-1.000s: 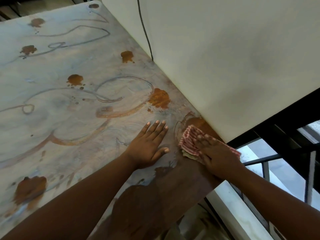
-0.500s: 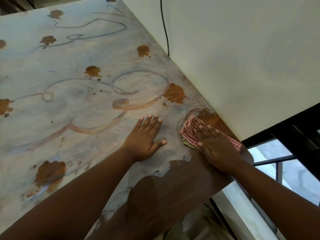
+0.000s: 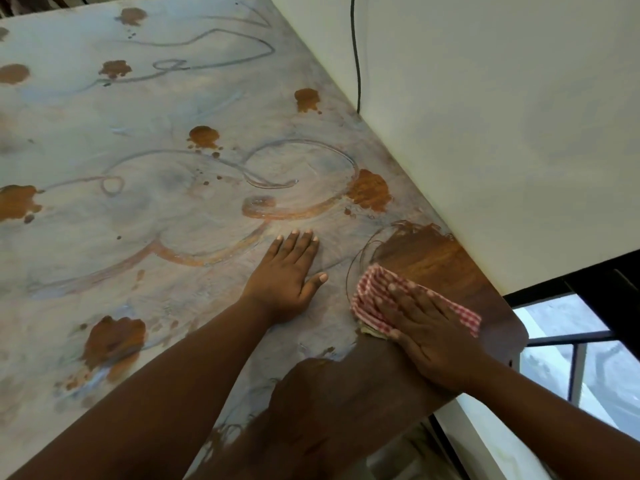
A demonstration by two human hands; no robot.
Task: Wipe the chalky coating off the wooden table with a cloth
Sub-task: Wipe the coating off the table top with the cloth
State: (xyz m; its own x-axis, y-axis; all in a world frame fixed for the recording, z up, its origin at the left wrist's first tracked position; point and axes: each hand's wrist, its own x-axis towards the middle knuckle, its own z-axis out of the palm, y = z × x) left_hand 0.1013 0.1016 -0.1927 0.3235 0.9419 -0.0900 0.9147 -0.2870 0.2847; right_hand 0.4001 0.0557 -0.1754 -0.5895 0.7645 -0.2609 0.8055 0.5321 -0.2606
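A wooden table [image 3: 433,261] fills the view, most of it under a pale chalky coating [image 3: 104,140] marked with curved streaks and brown spots. The near right corner shows bare dark wood. A red-and-white checked cloth [image 3: 372,289] lies on that bare patch near the wall. My right hand [image 3: 429,327] presses flat on the cloth with straight fingers. My left hand [image 3: 287,275] rests flat on the coated surface just left of the cloth, fingers straight and together, holding nothing.
A cream wall [image 3: 485,116] runs along the table's right side, with a black cable [image 3: 356,57] hanging down it. Past the table's rounded near-right corner are a dark window frame [image 3: 588,337] and a white sill [image 3: 491,438].
The cleaned wood patch by the wall has grown behind the cloth. My right hand has drawn the cloth slightly back toward me. My left hand stays planted.
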